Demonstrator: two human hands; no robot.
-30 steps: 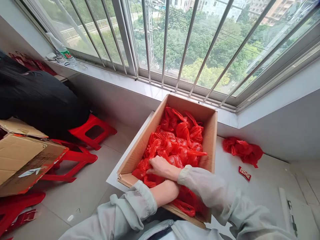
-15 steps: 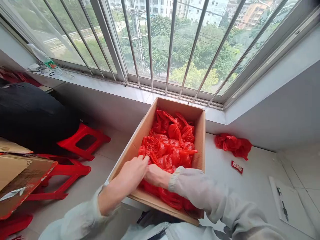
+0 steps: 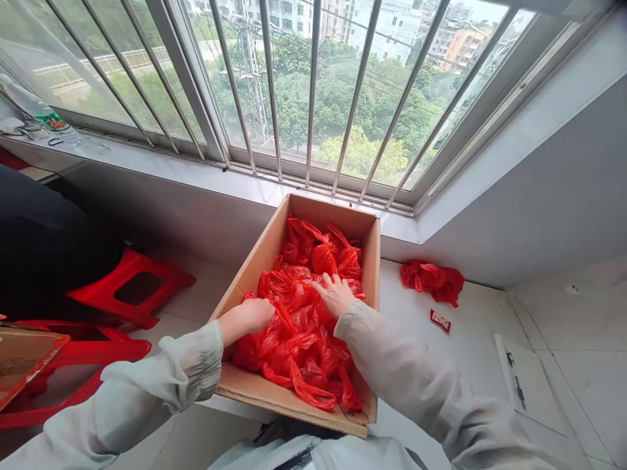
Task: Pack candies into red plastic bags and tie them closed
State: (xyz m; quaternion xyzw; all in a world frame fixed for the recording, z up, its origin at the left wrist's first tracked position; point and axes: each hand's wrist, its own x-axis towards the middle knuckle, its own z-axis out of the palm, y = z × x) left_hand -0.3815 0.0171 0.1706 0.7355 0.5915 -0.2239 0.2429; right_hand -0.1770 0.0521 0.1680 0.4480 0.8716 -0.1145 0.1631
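A cardboard box (image 3: 255,261) stands in front of me, filled with several knotted red plastic bags (image 3: 306,352). My left hand (image 3: 253,314) is inside its left side, fingers curled down on a red plastic bag, fingertips partly hidden. Toward the right side, my right hand (image 3: 337,294) rests on the bags with its fingers apart. What the bags contain cannot be made out through the crinkled plastic.
A barred window and sill (image 3: 171,163) lie behind the box. Red plastic stools (image 3: 142,281) and a person in dark clothing (image 3: 49,248) are at left. Rightward on the floor lie a crumpled red bag (image 3: 434,281), a small red packet (image 3: 440,320) and a pen (image 3: 516,378).
My hands, close together over the box's left side before, are now apart. The right hand has moved right and away from me, with fingers spread. The view has shifted right.
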